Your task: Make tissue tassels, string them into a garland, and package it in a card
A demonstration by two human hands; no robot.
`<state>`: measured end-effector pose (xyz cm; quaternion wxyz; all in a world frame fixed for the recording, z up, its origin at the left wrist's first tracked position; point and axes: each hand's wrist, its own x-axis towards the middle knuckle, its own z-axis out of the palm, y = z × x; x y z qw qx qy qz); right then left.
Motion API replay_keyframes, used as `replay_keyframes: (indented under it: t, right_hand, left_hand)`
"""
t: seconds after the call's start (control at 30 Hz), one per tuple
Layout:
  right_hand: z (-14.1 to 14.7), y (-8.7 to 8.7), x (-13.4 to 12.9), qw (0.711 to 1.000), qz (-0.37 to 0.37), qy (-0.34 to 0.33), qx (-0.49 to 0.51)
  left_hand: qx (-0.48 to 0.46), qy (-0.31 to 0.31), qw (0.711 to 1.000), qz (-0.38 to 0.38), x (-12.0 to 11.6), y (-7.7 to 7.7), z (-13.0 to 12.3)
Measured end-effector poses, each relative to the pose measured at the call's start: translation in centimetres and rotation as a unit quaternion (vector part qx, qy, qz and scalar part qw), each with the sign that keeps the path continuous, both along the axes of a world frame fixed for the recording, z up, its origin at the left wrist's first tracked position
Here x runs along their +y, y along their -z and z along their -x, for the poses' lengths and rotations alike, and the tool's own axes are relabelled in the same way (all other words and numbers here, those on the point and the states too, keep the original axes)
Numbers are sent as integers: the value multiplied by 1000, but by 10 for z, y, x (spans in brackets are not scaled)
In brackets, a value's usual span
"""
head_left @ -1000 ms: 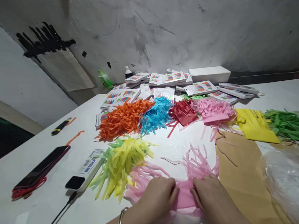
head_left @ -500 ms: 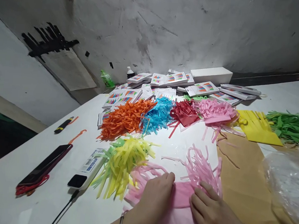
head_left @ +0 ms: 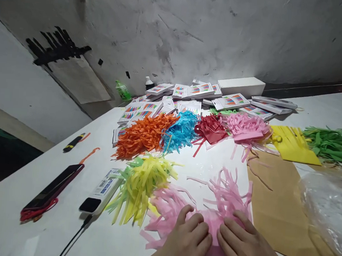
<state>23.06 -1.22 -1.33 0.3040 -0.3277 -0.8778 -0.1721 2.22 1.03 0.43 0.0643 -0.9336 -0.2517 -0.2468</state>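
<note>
A grey, scuffed wall (head_left: 194,40) is rising behind a white table (head_left: 58,186) that is filling the middle and bottom of the frame. The pink fringed sheet (head_left: 227,192) is lying at bottom centre, its strips fanning upward on both sides of your hands. From the bottom edge, your left hand (head_left: 188,236) is angling up and to the right, palm down; its index finger is arching apart while the others are curling close together on the sheet. Your right hand (head_left: 241,236) is slanting up and to the left, fingers bending side by side over the sheet, the index slightly apart. Whether either thumb is pinching, you cannot tell. A yellow-green fringed bundle (head_left: 145,179) is lying left of centre; brown paper (head_left: 276,217) is spreading at lower right.
</note>
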Motion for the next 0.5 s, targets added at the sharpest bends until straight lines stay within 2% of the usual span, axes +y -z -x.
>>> replay_keyframes:
  t: [0.07,0.17,0.33,0.5]
  right_hand:
    - [-3,4,-2,1000,0,0,-1]
    - [-6,5,-5,999,25,17,31]
    - [-4,0,0,988,104,75,91]
    - [5,3,9,975,116,183,47]
  left_hand:
    - [9,6,1000,8,-2,3,3]
    - [23,-12,997,70,-3,4,9]
    - [9,-100,978,182,-2,-6,11]
    - [48,-190,953,231,1,-14,4]
